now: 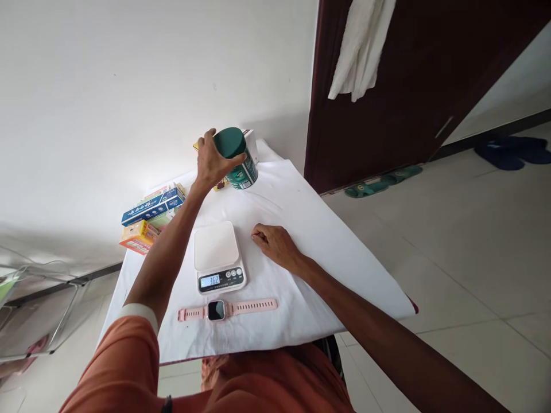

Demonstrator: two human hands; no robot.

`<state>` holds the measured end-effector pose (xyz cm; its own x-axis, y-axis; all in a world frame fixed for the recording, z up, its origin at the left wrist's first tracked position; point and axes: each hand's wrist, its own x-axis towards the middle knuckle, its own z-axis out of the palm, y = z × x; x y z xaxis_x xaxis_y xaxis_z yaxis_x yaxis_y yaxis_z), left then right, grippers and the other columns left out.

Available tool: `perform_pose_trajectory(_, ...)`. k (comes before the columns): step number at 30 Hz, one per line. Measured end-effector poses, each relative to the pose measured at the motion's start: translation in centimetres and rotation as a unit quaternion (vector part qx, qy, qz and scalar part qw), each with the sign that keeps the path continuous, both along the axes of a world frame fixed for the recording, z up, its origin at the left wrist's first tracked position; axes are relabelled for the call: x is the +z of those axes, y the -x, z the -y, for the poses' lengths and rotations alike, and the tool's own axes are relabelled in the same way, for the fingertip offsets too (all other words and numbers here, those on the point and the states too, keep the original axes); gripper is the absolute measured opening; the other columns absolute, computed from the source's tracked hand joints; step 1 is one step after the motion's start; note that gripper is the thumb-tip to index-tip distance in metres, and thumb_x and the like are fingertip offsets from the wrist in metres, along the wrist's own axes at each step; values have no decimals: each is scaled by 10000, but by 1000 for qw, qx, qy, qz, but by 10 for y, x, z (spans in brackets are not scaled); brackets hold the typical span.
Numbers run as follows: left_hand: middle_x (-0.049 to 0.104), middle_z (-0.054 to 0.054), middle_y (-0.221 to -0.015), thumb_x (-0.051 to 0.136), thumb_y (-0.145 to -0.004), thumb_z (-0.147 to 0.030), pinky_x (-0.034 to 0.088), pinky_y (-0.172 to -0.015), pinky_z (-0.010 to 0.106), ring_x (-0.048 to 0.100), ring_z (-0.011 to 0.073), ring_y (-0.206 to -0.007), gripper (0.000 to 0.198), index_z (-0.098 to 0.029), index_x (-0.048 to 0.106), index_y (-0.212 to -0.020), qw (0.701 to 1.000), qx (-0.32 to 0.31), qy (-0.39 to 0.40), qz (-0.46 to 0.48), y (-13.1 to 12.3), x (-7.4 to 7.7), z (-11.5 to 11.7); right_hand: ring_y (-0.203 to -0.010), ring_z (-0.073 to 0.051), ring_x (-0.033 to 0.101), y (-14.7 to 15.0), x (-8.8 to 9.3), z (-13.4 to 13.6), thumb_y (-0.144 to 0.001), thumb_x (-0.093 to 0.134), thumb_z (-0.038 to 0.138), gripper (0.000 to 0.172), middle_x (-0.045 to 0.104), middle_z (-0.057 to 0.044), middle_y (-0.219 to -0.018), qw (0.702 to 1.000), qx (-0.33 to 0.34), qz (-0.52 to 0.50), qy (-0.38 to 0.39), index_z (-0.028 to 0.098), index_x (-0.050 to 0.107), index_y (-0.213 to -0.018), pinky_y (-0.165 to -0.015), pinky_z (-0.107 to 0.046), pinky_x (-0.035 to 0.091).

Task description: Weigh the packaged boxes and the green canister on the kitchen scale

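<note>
My left hand (212, 163) reaches to the far end of the table and grips a green canister (244, 173) with a dark green lid, thumb and fingers round its upper part. My right hand (275, 244) rests on the white cloth as a loose fist; whether anything is inside it is hidden. Just left of that hand sits a white digital kitchen scale (216, 246) with a bare platform and a lit display that seems to read 362. In front of the scale, a pink-strapped smartwatch (216, 310) lies stretched out flat.
Several boxes, among them a blue one (153, 206) and an orange one (140, 236), lie at the table's left edge. A white box (251, 146) stands behind the canister. The table (310, 218) meets a wall; a dark door (387, 97) with a hanging towel (359, 49) is right.
</note>
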<state>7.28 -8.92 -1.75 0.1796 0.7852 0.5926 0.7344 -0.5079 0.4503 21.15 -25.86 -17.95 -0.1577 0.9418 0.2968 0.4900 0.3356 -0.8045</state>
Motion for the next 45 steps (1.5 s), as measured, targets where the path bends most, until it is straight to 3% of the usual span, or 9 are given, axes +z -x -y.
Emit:
perform_pose_trajectory(5, 582, 125, -1363, 883, -626, -521, 510, -1038, 510, 571, 349, -1258, 909, -249, 487, -1398, 999, -24, -3, -39, 65, 24, 77, -651, -157, 611, -2, 1, 0, -888, 542, 243, 158, 700, -13, -719, 1000, 6, -18, 1, 205, 670, -803, -679, -267, 427)
perform_pose_trajectory(9, 605, 120, -1364, 895, -601, -558, 524, -1027, 483, 594, 332, -1230, 924, -238, 504, -1374, 997, -11, 14, -74, 95, 16, 137, -629, -157, 587, -4, 5, 3, -881, 533, 300, 184, 681, -7, -696, 1000, 10, -29, 4, 206, 664, -792, -670, -277, 436)
perform_pose_trajectory(12, 606, 124, -1370, 895, -610, -549, 514, -1045, 496, 600, 329, -1230, 912, -236, 501, -1370, 996, 5, 22, -82, 109, 2, 158, -634, -163, 586, -4, 10, 5, -873, 528, 342, 204, 671, -8, -690, 1000, 8, -27, 14, 210, 658, -788, -668, -285, 440)
perform_pose_trajectory(17, 584, 141, -1379, 892, -642, -548, 504, -1054, 545, 573, 353, -1277, 914, -240, 489, -1402, 995, 48, 43, -79, 118, -15, 169, -621, -161, 571, -3, 14, 8, -863, 531, 386, 227, 643, -1, -661, 999, 1, -20, 27, 217, 648, -767, -659, -289, 442)
perform_pose_trajectory(22, 482, 171, -1490, 834, -664, -711, 482, -1082, 576, 510, 381, -1361, 1081, -275, 351, -1528, 997, 31, 45, -48, 127, -20, 179, -602, -151, 543, -2, 16, 10, -863, 537, 401, 236, 606, 11, -633, 999, 2, -22, 37, 218, 647, -764, -627, -278, 429)
perform_pose_trajectory(30, 446, 147, -1544, 402, -959, -767, 495, -1075, 537, 532, 333, -1387, 753, -340, 273, -1566, 995, 83, -17, 51, 172, 11, 189, -602, -156, 535, -1, 16, 12, -858, 543, 392, 225, 643, -5, -657, 999, -7, -17, 40, 222, 657, -767, -607, -283, 422)
perform_pose_trajectory(34, 450, 153, -1548, 536, -892, -780, 488, -1074, 553, 530, 353, -1385, 876, -329, 246, -1585, 997, 68, -9, 25, 161, 11, 189, -601, -157, 533, -1, 15, 11, -859, 539, 401, 229, 631, -2, -648, 999, -6, -12, 38, 226, 654, -765, -612, -285, 426)
perform_pose_trajectory(40, 466, 172, -1548, 804, -709, -709, 438, -1133, 551, 480, 375, -1409, 1086, -287, 299, -1573, 997, 38, 60, -34, 117, -21, 180, -623, -159, 554, -3, 14, 12, -875, 531, 417, 244, 615, 3, -662, 999, 1, -6, 47, 224, 656, -792, -628, -285, 435)
perform_pose_trajectory(45, 513, 162, -1505, 857, -669, -651, 468, -1091, 528, 533, 362, -1339, 1079, -276, 339, -1538, 996, 68, 45, -16, 122, -21, 172, -630, -161, 562, -4, 16, 13, -882, 530, 416, 240, 620, 1, -678, 999, 5, -7, 46, 230, 641, -780, -624, -284, 441)
